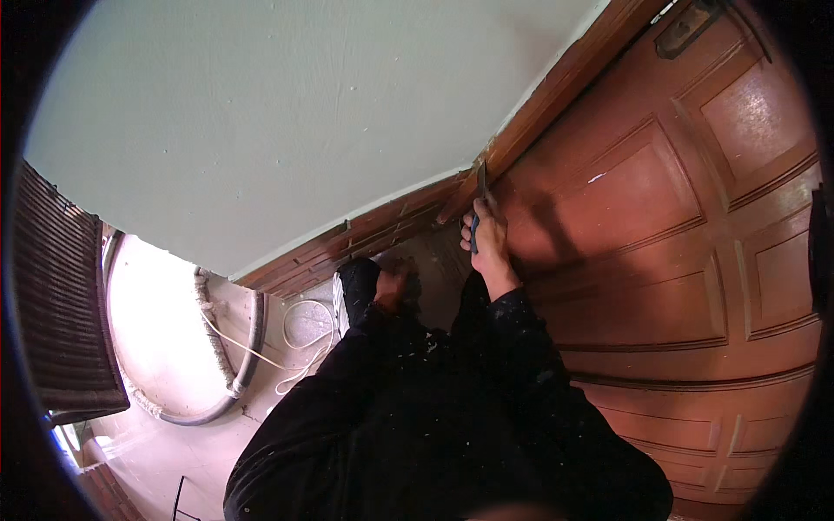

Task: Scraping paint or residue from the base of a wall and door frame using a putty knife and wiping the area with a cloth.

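Note:
My right hand is closed round the blue handle of a putty knife or scraper. Its dark blade points away from me and lies against the wooden door frame, where the frame meets the brick-pattern skirting. Lower and to the left, my left hand hangs in shadow near my knee; it is blurred, and its fingers cannot be made out. A pale painted wall rises beyond the skirting.
A brown panelled wooden door with a metal handle plate stands at the right. At left are a thick hose curved on the floor, a loose pale cord and a dark ribbed object. Light floor tiles show lower left.

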Demonstrator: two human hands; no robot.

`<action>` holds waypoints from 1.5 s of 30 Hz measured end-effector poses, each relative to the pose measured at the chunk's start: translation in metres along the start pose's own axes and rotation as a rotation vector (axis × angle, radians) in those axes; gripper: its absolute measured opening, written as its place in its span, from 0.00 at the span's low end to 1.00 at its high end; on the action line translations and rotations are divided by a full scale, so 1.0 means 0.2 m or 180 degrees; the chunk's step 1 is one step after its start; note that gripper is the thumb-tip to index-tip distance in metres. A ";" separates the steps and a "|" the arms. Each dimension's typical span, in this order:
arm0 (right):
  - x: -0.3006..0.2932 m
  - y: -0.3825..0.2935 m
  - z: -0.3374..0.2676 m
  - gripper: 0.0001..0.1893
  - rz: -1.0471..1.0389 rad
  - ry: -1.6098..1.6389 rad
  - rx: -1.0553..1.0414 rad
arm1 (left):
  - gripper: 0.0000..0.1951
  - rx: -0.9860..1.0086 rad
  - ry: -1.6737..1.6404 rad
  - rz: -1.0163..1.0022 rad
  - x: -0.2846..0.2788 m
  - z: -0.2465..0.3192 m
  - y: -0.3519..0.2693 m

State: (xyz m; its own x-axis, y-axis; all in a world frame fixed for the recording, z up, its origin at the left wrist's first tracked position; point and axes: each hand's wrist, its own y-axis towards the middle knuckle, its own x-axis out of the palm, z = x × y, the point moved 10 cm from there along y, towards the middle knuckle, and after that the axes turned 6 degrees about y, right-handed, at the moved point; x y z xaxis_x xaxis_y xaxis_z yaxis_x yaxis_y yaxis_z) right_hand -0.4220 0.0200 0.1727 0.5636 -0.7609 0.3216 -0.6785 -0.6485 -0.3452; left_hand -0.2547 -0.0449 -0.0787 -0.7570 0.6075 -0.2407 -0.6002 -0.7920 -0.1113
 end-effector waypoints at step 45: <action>0.05 0.00 0.07 0.24 0.0125 0.0145 0.0164 | 0.19 -0.0233 -0.0691 0.0067 -0.01 -0.04 0.03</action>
State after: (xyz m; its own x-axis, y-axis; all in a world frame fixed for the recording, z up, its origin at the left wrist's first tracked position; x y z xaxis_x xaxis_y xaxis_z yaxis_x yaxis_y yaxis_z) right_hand -0.4107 0.0124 0.1637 0.5143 -0.7846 0.3462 -0.6738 -0.6194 -0.4029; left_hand -0.2545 -0.0504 -0.0875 -0.8117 0.5833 -0.0316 -0.5694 -0.8021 -0.1801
